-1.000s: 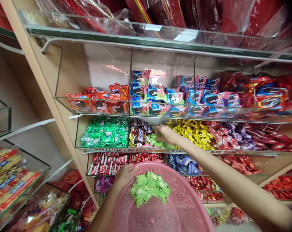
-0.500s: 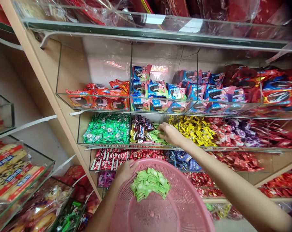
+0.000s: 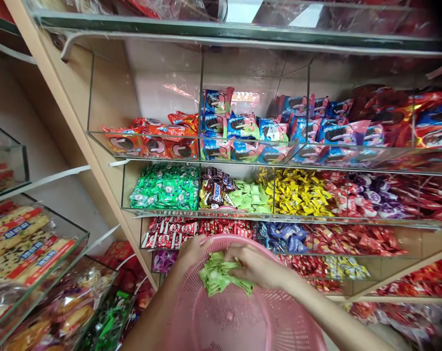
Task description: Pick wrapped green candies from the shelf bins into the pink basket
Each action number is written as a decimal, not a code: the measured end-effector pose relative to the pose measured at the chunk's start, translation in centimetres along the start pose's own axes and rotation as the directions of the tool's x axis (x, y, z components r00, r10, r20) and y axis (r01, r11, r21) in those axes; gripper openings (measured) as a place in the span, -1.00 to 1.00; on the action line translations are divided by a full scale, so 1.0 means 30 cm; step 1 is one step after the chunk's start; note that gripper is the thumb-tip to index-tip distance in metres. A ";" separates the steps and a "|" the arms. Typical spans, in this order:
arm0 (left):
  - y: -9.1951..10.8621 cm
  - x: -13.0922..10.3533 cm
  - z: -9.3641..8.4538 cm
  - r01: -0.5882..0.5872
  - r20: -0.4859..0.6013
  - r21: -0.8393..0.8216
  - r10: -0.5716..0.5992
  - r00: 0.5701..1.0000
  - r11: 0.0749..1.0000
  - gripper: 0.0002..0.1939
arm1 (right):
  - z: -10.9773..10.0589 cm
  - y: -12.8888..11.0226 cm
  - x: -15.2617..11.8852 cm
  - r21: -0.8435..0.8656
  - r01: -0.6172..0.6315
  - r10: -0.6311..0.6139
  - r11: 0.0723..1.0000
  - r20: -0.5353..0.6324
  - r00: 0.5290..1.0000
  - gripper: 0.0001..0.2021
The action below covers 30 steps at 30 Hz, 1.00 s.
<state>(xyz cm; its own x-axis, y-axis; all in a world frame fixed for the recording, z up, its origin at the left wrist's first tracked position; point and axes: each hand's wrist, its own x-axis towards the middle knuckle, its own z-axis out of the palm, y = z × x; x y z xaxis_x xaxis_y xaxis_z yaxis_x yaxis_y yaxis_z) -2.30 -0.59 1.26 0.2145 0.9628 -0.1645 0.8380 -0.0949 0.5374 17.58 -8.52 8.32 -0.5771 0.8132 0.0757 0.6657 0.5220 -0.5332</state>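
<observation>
My left hand (image 3: 192, 254) is closed on the far left rim of a pink plastic basket (image 3: 286, 319) with a perforated wall. Inside the basket, small light-green candy packets (image 3: 219, 279) lie in a heap toward the far side. Over the right part of that heap is my right hand (image 3: 250, 264), its fingers curled around some of the green packets; the fingertips are partly hidden. More packets of the same light green (image 3: 250, 197) lie on the shelf beyond, between Snickers bars (image 3: 216, 190) and yellow-wrapped candies (image 3: 301, 195).
Glass-fronted shelves (image 3: 242, 163) stretch across in front, just beyond the basket. Dark-green candies (image 3: 165, 187) fill the left compartment, and blue cookie packs (image 3: 242, 126) stand above. At left, packaged long crackers (image 3: 23, 243) sit in another glass-edged bin. A slanting wooden upright (image 3: 74, 131) divides the two units.
My right hand has come down from the light-green packets on the shelf into the basket, onto the heap there. My left hand keeps hold of the rim. The view has shifted slightly.
</observation>
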 end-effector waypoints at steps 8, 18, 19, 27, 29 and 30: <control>0.015 0.013 0.032 -0.086 0.010 0.068 0.086 0.996 0.994 -0.50 | 0.247 0.089 0.129 -0.308 0.132 -0.108 0.942 0.095 0.990 -0.84; 0.038 -0.004 0.041 -0.057 0.013 0.139 0.056 0.998 0.989 -0.55 | 0.518 0.078 0.101 -0.538 0.386 -0.408 0.749 0.084 0.909 -0.93; 0.041 -0.004 0.041 -0.057 0.017 0.144 0.055 0.998 0.988 -0.56 | 0.535 0.087 0.102 -0.566 0.381 -0.421 0.731 0.065 0.905 -0.93; 0.040 0.008 0.059 -0.072 0.020 0.137 0.069 0.997 0.988 -0.57 | 0.557 0.116 0.096 -0.626 0.384 -0.458 0.679 0.048 0.888 -0.93; 0.039 0.010 0.062 -0.069 0.021 0.112 0.067 0.998 0.991 -0.56 | 0.541 0.109 0.091 -0.620 0.381 -0.439 0.686 0.065 0.896 -0.93; 0.040 0.011 0.062 -0.067 0.022 0.101 0.065 0.998 0.993 -0.55 | 0.533 0.106 0.089 -0.613 0.376 -0.427 0.695 0.070 0.902 -0.93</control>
<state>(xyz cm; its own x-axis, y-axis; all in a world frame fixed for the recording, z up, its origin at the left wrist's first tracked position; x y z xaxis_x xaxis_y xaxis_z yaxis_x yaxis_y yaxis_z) -0.29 -0.86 0.32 0.2795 0.9488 -0.1469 0.8683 -0.1844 0.4605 10.59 -8.80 -6.64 -0.8376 0.4924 0.2366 0.5352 0.8265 0.1747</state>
